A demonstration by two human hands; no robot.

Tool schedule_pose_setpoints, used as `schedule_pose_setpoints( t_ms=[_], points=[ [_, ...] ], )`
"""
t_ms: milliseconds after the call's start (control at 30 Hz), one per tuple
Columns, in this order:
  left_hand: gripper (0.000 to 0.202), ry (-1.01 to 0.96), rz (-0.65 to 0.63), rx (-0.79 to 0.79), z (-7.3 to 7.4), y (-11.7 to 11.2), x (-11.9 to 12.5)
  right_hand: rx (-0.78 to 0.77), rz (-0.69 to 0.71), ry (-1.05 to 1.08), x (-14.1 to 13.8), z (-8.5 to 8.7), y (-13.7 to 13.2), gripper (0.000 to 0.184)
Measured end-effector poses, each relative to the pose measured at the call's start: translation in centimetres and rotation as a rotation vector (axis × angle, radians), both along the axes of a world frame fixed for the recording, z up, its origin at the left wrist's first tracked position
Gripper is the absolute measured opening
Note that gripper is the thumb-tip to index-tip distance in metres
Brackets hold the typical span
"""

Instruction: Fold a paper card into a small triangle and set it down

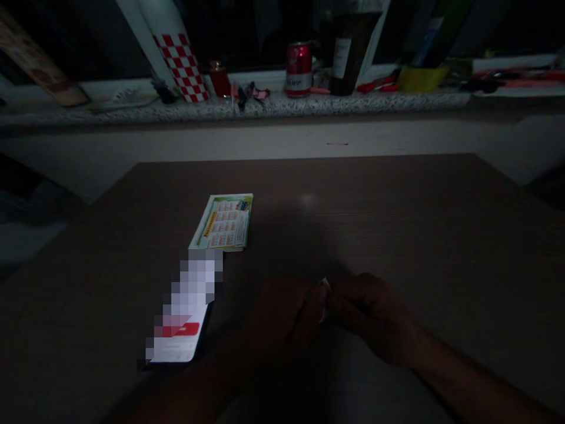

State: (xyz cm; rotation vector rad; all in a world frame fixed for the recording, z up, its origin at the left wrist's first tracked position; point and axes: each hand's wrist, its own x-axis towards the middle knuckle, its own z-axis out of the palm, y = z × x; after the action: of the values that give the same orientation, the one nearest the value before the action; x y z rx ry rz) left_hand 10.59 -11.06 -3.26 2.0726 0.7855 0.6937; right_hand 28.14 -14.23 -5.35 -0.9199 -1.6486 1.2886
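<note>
Small pale thin scrap (325,313): pinched, likely for control, between left hand (278,306) and right hand (375,315), your fingers closed; short of brown worktop's (397,203) far edge.

There is one small pale item (325,284), one phone (180,347), one printed calendar (226,224), one red can (299,68), one checkered container (184,68) and one desk (419,218).

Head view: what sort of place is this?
Likely a room in a home: a wood-grain table below a window, whose speckled stone sill holds a red-and-silver drink can and a checkered container.
</note>
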Motion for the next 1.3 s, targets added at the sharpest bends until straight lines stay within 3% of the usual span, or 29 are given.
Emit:
schedule_pose_setpoints(
  t_ms=[233, 433, 633, 900, 1100, 1300],
  points=[
    [0.044, -0.170, 0.032, -0.311, -0.58, 0.18, -0.13, -0.016, 0.085, 0.085, 0.46, -0.24, 0.12, 0.030],
    [0.044, -0.189, 0.023, -0.393, -0.54, 0.47, -0.38, -0.137, 0.135, 0.122, 0.36, -0.50, 0.00, 0.029],
    [0.045, -0.212, 0.005, -0.507, -0.38, 0.57, -0.41, -0.158, 0.119, 0.121, 0.25, -0.45, -0.31, 0.027],
    [0.047, -0.198, -0.019, -0.467, -0.52, 0.39, -0.33, -0.161, 0.129, 0.138, 0.33, -0.33, -0.26, 0.025],
    [0.046, -0.113, -0.040, -0.334, -0.58, 0.28, -0.38, -0.205, 0.142, 0.031, 0.21, -0.24, -0.12, 0.032],
    [0.044, -0.127, -0.036, -0.394, -0.28, 0.26, -0.15, -0.182, 0.128, 0.011, 0.09, 0.08, -0.22, 0.038]
  ],
)
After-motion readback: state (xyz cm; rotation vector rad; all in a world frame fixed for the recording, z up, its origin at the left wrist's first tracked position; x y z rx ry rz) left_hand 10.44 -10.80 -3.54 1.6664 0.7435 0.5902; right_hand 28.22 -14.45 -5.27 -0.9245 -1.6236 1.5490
